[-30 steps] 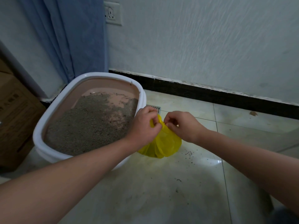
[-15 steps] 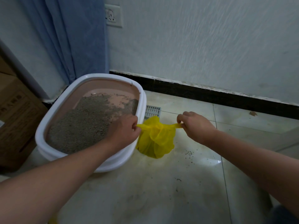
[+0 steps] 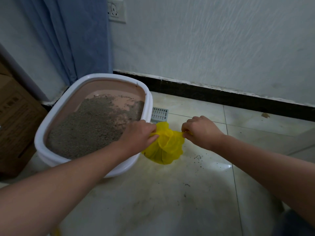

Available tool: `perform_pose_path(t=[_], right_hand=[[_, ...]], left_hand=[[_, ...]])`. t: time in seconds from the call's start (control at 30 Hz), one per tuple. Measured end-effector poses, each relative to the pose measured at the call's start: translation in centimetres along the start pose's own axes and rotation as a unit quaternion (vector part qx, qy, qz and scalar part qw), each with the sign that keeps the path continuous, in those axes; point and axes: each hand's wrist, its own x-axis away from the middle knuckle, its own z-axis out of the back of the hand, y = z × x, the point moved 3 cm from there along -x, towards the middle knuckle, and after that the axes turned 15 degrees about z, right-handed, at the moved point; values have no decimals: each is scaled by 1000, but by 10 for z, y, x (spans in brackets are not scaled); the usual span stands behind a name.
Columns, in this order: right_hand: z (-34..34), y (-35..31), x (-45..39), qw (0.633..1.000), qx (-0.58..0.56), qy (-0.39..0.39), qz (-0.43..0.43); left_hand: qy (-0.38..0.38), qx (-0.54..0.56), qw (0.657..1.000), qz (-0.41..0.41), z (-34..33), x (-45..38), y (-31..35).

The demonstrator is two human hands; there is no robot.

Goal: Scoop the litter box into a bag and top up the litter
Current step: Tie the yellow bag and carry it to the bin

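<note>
Hands pulled apart: your left hand (image 3: 141,135) and right hand (image 3: 201,132) each pinch a bag (image 3: 167,147) end tight. Knot done; add litter next.

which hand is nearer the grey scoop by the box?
Left. The left hand sits just in front of the grey scoop, beside the litter box; the right hand is farther off to its right.

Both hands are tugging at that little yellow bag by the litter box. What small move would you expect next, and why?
Probably one more firm pull apart to cinch the knot. The left hand and right hand each pinch an end of the yellow plastic bag, which sits bunched and gathered on the tiled floor beside the white litter box. Its neck looks twisted, not yet fully tight.
</note>
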Motion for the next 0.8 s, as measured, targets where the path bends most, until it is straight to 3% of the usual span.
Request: perform_pose_path(t=[0.27, 0.8], right_hand=[[1, -4, -6, 999, 26, -21, -5], [-3, 25, 18, 991, 14, -80, -109]], left_hand=[[-78, -18, 996, 30, -7, 3, -4], [-42, -38, 998, -31, 2, 11, -31]])
